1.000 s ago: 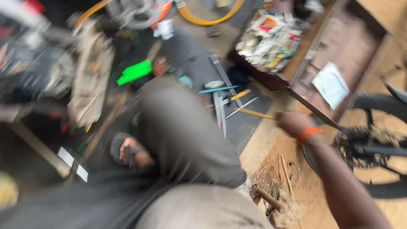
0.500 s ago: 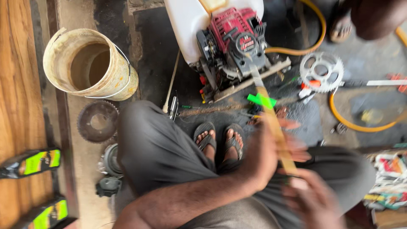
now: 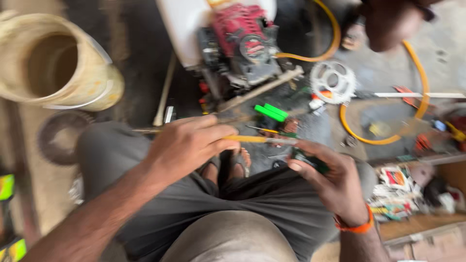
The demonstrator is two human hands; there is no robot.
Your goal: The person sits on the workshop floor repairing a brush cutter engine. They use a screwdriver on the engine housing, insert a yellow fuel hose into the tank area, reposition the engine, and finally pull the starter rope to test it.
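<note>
Yellow tool: a long thin yellow-handled tool (image 3: 245, 139) lies nearly level across the view, above the knees, its long axis running left to right between the two hands.
Tool ends: handle end sits in the left hand; the thinner metal end reaches toward the right hand, and motion blur hides exactly where it ends.
Left hand: left hand (image 3: 187, 145) is curled around the yellow handle, fingers folded over the top, thumb side toward the right; it has the firmer hold.
Right hand: right hand (image 3: 325, 182) is partly closed around a small dark green object (image 3: 308, 161) held against the palm; whether its fingertips also touch the tool's tip I cannot tell.
Nearer hand: the left, which already grips the handle.
Wrist: an orange band (image 3: 357, 225) circles the right wrist.
Below: grey trousers (image 3: 204, 204) and sandalled feet (image 3: 228, 167) on the floor.
Around: red and black small engine (image 3: 242, 43) ahead, a pale bucket (image 3: 53, 60) far left, a white sprocket (image 3: 332, 80) and yellow hose (image 3: 383, 140) to the right.
</note>
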